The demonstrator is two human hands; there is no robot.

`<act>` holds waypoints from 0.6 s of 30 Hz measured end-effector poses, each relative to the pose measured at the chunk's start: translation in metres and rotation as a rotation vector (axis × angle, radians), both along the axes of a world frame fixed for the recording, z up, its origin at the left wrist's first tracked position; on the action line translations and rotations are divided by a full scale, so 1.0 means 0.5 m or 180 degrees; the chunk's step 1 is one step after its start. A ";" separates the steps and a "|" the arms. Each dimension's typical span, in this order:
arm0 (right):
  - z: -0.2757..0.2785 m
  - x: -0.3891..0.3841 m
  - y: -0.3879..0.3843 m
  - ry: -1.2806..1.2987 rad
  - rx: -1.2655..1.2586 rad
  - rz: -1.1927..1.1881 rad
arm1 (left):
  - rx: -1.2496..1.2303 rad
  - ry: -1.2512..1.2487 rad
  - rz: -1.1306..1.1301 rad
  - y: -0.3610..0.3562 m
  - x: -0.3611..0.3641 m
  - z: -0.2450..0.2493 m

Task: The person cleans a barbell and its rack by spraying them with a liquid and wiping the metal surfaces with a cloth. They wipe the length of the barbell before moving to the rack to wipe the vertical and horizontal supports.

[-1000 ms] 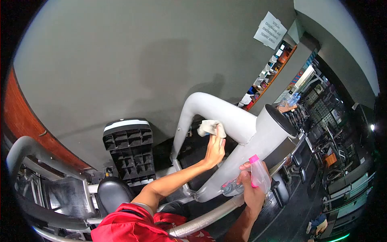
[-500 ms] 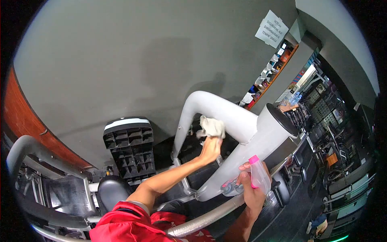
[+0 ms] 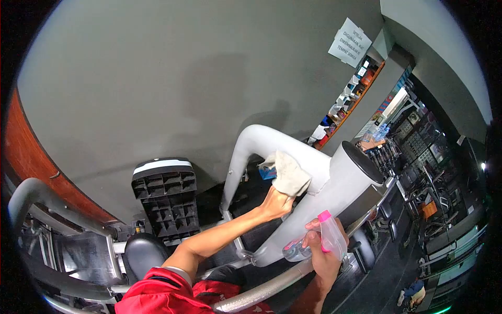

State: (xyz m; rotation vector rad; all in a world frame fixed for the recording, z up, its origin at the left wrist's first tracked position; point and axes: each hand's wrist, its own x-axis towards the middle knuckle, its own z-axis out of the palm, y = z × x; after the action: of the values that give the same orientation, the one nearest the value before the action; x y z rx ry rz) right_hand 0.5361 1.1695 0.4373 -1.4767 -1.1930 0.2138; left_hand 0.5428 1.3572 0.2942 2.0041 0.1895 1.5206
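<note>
My left hand (image 3: 277, 203) grips a pale beige cloth (image 3: 289, 175), which lies against the light grey tube (image 3: 285, 149) of a machine frame near its joint with a thicker tube. Closed around a clear spray bottle with a pink nozzle and collar (image 3: 333, 238) is my right hand (image 3: 325, 256), to the right of the thick grey tube (image 3: 308, 212). Some liquid shows in the bottle's lower part. A blue item (image 3: 267, 172) is partly visible behind the cloth.
A black step platform (image 3: 164, 199) leans on the grey wall. A black padded seat (image 3: 145, 255) and curved bars stand at the left. One silver bar (image 3: 266, 288) crosses in front of me. Shelves (image 3: 353, 102) and gym equipment fill the right side.
My left hand and the cloth have moved right and slightly down, onto the tube near the joint. The blue item behind now shows. My right hand still holds the bottle.
</note>
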 end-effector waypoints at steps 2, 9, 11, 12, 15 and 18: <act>0.001 0.002 -0.001 -0.0060 0.0035 0.0012 | -0.0426 -0.0100 -0.0216 0.020 0.015 -0.017; -0.002 0.002 0.000 -0.0068 0.0058 0.0027 | -0.0440 0.0328 0.0441 0.031 0.001 -0.017; 0.000 0.001 0.000 -0.0048 0.0031 0.0081 | 0.0226 0.0384 0.0333 0.015 -0.011 -0.005; 0.002 -0.001 0.002 -0.0048 0.0025 0.0103 | -0.0086 0.0648 0.0105 0.028 -0.007 -0.021; 0.005 -0.001 0.000 0.0001 -0.0049 0.0014 | -0.0354 0.0469 -0.0020 0.027 0.000 -0.008; 0.001 -0.003 -0.001 -0.0395 -0.0123 -0.0052 | -0.1100 0.0033 -0.0001 0.001 0.013 0.014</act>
State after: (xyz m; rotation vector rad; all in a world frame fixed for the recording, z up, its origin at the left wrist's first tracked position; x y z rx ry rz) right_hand 0.5348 1.1691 0.4376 -1.5512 -1.2818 0.1361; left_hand 0.5493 1.3576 0.3011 1.7369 0.4257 1.3708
